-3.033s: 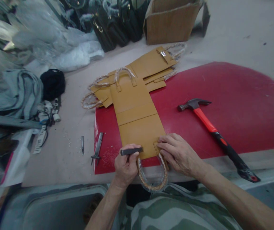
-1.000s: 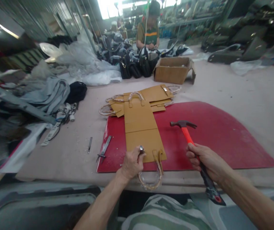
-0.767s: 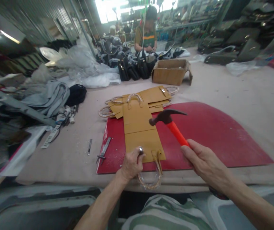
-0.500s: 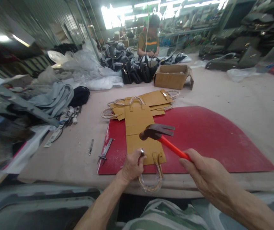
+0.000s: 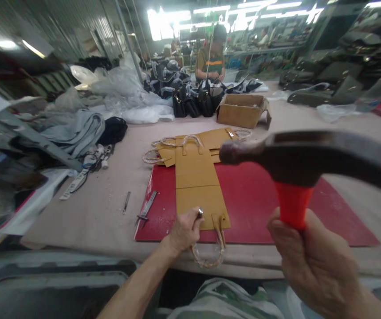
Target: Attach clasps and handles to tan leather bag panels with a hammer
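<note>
My left hand [image 5: 184,231] is closed around a small metal punch [image 5: 200,212], held upright on the near end of a tan leather panel [image 5: 197,175]. A wrapped loop handle [image 5: 208,261] hangs from that end, past the table edge. My right hand [image 5: 313,261] grips the orange handle of a claw hammer [image 5: 293,157], raised close to the camera at the right. The panel lies on a red board [image 5: 253,204]. More tan panels with wrapped handles [image 5: 218,138] lie behind it.
A divider-like metal tool [image 5: 147,210] and a thin metal rod [image 5: 127,203] lie at the left. Farther back are a cardboard box [image 5: 241,110], black bags [image 5: 193,102], plastic wrap [image 5: 113,88] and grey cloth [image 5: 80,133]. A person [image 5: 212,62] works across the table.
The hammer has risen toward the camera and to the right with my right hand, and now looks much larger. My left hand stays on the punch. The view has shifted slightly.
</note>
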`<state>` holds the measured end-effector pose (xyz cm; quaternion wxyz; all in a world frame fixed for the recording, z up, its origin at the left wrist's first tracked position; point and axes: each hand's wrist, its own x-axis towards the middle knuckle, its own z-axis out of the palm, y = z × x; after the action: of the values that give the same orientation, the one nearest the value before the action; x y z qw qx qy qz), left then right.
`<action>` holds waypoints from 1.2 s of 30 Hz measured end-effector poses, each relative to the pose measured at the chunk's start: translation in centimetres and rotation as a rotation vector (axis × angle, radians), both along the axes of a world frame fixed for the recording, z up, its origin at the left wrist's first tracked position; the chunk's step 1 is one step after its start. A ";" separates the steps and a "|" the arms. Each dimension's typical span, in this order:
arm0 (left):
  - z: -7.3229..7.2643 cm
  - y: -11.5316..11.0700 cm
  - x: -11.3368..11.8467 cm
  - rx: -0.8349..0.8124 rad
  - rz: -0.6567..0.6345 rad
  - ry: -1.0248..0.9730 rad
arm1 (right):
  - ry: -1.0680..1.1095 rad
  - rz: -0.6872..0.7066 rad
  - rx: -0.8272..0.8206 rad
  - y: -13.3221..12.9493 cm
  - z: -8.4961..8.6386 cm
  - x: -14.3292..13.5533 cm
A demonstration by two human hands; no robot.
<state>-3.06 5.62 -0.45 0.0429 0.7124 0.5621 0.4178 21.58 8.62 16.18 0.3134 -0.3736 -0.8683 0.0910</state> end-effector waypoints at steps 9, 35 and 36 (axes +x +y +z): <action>0.1 -0.1 -0.3 -0.005 0.006 -0.021 | -0.214 -0.009 -0.274 2.2 -4.7 2.0; 1.3 -0.8 -0.1 -0.048 0.002 -0.232 | -0.143 0.092 -0.156 3.2 -15.3 -4.3; 1.3 -0.8 -0.1 -0.046 0.017 -0.238 | -0.140 0.094 -0.161 3.3 -15.3 -4.2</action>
<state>-3.16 4.86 0.82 0.1223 0.6520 0.5685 0.4866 17.40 11.89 0.90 0.2164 -0.3621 -0.8944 0.1488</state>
